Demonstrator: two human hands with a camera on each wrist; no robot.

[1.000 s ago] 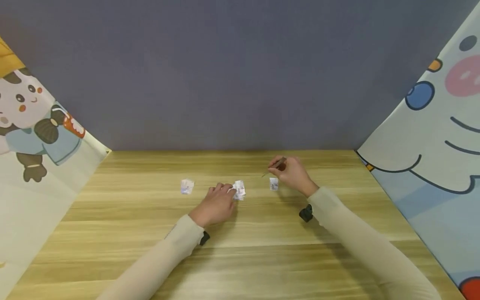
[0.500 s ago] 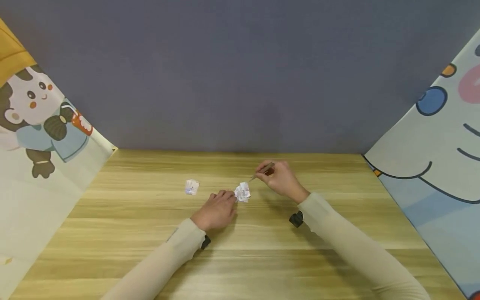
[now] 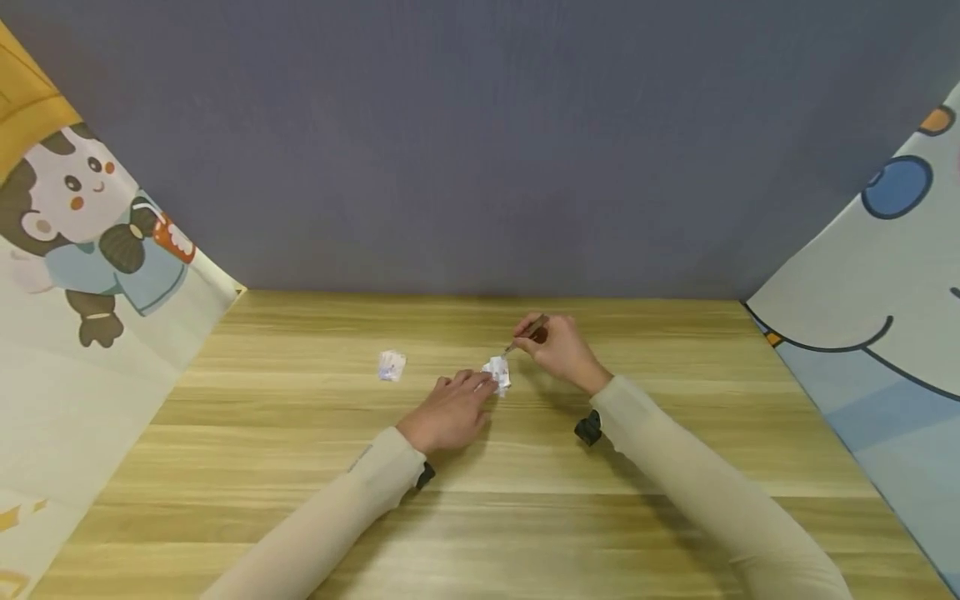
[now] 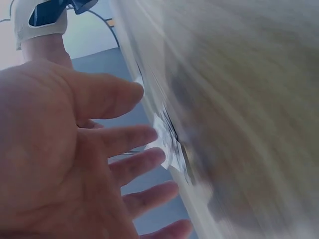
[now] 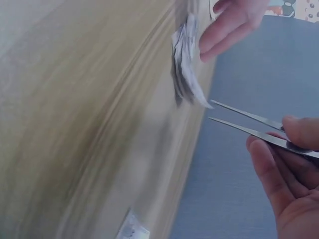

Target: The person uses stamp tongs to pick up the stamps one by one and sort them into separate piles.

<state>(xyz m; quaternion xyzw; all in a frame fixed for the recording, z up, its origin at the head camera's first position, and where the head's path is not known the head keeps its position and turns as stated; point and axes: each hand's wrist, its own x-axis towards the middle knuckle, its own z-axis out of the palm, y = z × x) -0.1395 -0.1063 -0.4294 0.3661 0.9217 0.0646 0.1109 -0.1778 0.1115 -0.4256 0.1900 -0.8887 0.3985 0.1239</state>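
A small pile of thin white paper slips with faint print (image 3: 498,375) lies on the wooden table. My left hand (image 3: 450,412) reaches over it, its fingers extended and the fingertips at the pile's left edge. In the left wrist view, the fingers (image 4: 137,164) are spread beside the slips (image 4: 167,144). My right hand (image 3: 562,354) pinches metal tweezers (image 3: 534,327) between thumb and fingers. Their tips point at the pile's upper edge. The right wrist view shows the tweezers (image 5: 254,127) with parted tips, right by a lifted corner of the stacked slips (image 5: 184,64).
A separate paper slip (image 3: 392,365) lies to the left of the pile. Another slip (image 5: 133,228) shows at the bottom of the right wrist view. A dark grey panel (image 3: 480,150) rises behind the table (image 3: 480,533), with cartoon-printed sheets on both sides.
My right hand has moved left with the tweezers, from above the right-hand slip to the middle pile. That slip is now hidden in the head view. My left hand stays at the pile.
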